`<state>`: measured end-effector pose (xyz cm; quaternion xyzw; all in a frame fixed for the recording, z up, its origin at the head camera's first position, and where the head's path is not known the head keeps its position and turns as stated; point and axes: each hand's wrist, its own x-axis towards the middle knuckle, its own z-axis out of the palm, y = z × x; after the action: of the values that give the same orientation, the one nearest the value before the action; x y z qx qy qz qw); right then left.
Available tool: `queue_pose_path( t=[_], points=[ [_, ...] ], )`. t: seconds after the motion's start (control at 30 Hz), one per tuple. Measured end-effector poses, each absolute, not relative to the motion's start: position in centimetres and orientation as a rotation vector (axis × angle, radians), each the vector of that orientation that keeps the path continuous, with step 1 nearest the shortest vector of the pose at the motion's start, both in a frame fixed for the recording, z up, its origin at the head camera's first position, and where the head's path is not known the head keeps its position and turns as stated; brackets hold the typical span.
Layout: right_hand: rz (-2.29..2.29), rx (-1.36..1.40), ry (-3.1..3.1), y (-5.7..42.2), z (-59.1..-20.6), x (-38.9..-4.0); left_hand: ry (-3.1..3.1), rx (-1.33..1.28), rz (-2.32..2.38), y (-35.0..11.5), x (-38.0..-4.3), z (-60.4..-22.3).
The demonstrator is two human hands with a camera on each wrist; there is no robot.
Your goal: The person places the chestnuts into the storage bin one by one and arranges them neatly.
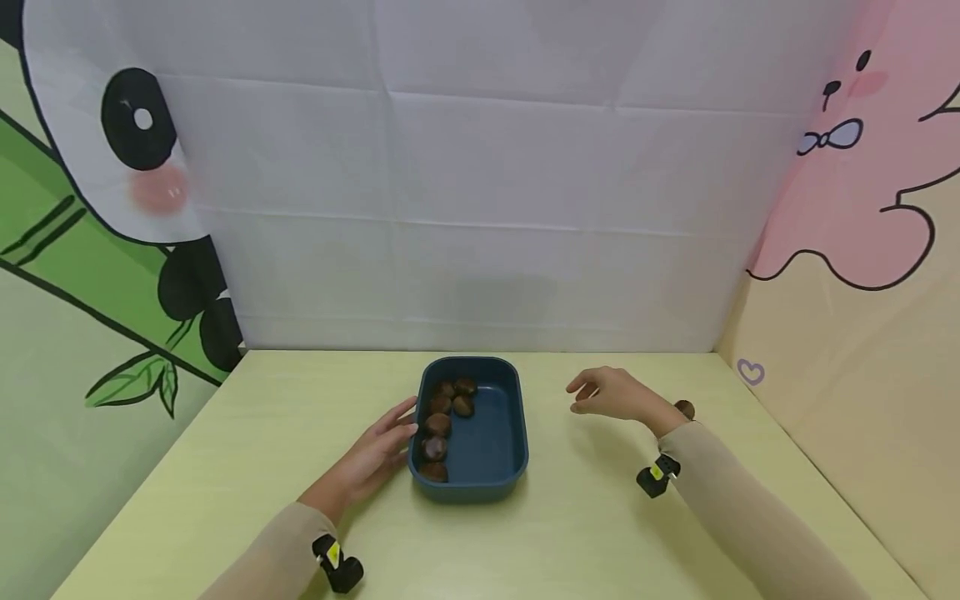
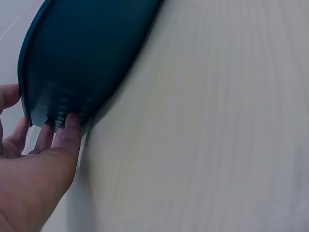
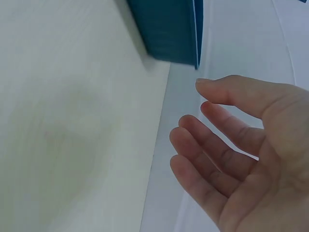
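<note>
A dark blue rectangular box (image 1: 491,433) stands on the table, with several brown chestnuts (image 1: 438,424) gathered along its left side and upper left corner. My left hand (image 1: 375,454) rests its extended fingers against the box's left wall; in the left wrist view, the fingertips (image 2: 72,121) touch the outside of that wall. To the right of the box, my right hand (image 1: 618,394) hovers above the table. The right wrist view shows this hand (image 3: 241,159) with loosely bent fingers and nothing in its palm. Another chestnut (image 1: 685,408) lies on the table, partly hidden behind the right wrist.
The pale yellow table (image 1: 315,400) ends at a white back panel (image 1: 487,208). Painted cartoon walls flank it, with green at the left (image 1: 90,333) and pink and beige at the right (image 1: 847,358). Each sleeve has a small black wrist device.
</note>
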<state>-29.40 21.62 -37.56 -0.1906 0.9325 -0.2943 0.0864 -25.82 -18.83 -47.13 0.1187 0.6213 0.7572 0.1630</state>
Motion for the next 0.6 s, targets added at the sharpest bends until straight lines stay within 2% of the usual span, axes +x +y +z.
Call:
queue_pose_path(
  t=[0.6],
  points=[
    [-0.822,-0.439,2.921,32.8,-40.1,-23.6,1.776,0.340,2.149,-18.8,-25.7,-47.2]
  ],
)
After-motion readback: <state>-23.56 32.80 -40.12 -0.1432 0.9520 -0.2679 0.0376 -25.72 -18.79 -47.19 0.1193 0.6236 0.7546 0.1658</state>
